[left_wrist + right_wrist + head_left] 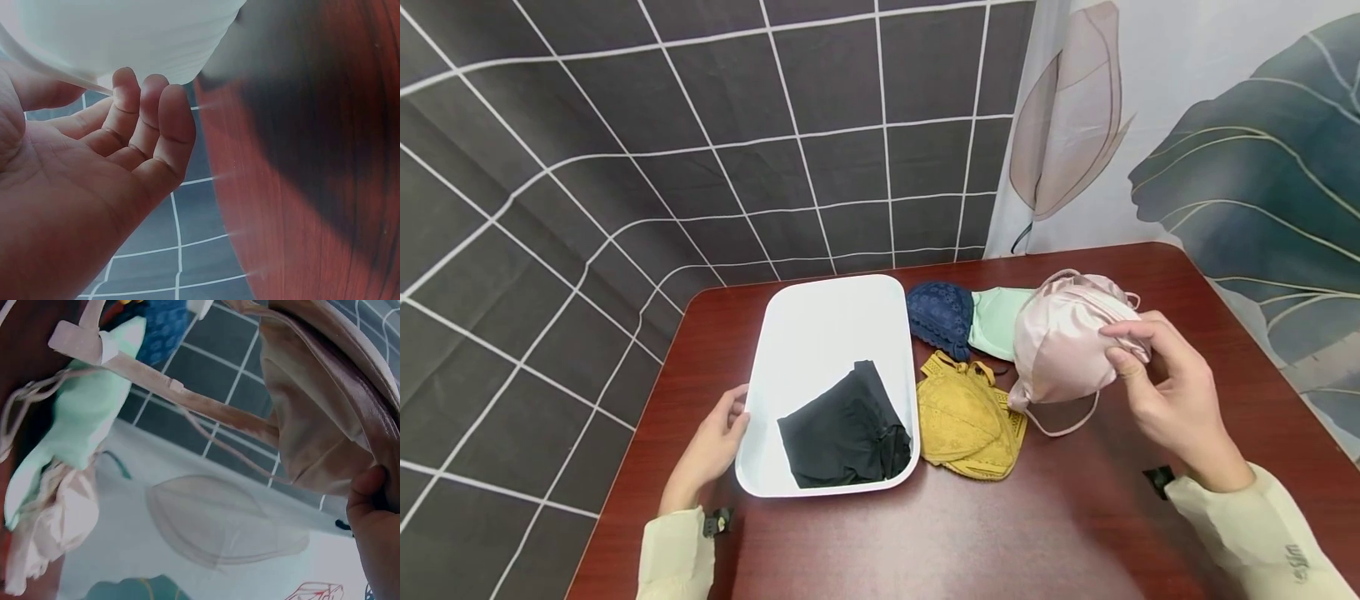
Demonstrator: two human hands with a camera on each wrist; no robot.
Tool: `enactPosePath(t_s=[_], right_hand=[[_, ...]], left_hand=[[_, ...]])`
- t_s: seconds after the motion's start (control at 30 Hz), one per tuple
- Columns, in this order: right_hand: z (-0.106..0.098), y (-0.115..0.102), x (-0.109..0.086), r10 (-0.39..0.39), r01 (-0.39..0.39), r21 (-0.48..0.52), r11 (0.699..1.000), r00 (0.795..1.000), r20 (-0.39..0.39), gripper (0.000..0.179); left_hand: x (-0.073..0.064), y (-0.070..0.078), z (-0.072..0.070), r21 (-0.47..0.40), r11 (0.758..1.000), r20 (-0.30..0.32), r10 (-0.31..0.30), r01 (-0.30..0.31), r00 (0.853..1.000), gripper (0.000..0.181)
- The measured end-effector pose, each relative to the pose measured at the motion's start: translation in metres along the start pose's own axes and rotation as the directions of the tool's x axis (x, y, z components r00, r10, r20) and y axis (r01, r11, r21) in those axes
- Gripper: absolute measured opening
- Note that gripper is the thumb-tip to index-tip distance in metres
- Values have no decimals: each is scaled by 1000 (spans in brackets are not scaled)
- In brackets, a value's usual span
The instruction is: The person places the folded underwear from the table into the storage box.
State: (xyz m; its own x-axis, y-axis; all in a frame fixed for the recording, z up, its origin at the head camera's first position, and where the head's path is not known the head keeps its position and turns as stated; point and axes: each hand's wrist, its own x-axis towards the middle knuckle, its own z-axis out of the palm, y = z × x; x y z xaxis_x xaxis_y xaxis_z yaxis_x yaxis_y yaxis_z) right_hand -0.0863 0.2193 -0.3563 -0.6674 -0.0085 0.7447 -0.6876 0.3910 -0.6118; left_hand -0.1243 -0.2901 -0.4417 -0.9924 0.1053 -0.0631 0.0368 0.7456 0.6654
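My right hand [1176, 400] pinches the edge of a pale pink satin bra [1060, 342] between thumb and fingers. In the right wrist view, its cup [312, 419] and a strap with a slider hang from the hand. At the left, my left hand [711, 446] grips the side of a white tray [820, 333], its curled fingers [175, 119] against the outer wall just below the rim. A folded black garment [850, 429] lies in the tray's near part.
Right of the tray lie a navy lace bra [940, 317], a mint green bra [1000, 321] partly hidden by the pink one, and a mustard yellow bra [966, 417]. A dark grid-patterned cloth [835, 158] and a leaf-print curtain [1075, 125] stand behind the reddish-brown table [925, 542].
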Motion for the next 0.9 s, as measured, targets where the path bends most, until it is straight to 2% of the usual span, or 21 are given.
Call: enactPosePath(t_s=[0.17, 0.37, 0.6, 0.9], right_hand=[[13, 2, 8, -42, 51, 133, 990, 996, -74, 17], [26, 4, 20, -86, 144, 339, 930, 980, -180, 19], [41, -14, 41, -114, 216, 359, 908, 952, -285, 17], [59, -33, 63, -160, 327, 363, 873, 893, -420, 20]], left_hand=[[0, 0, 0, -1, 1000, -3, -4, 4, 1000, 45], [0, -1, 1, 3, 1000, -10, 5, -5, 1000, 45], [-1, -1, 1, 6, 1000, -15, 6, -6, 1000, 45], [-2, 1, 0, 7, 1000, -13, 4, -3, 1000, 45]])
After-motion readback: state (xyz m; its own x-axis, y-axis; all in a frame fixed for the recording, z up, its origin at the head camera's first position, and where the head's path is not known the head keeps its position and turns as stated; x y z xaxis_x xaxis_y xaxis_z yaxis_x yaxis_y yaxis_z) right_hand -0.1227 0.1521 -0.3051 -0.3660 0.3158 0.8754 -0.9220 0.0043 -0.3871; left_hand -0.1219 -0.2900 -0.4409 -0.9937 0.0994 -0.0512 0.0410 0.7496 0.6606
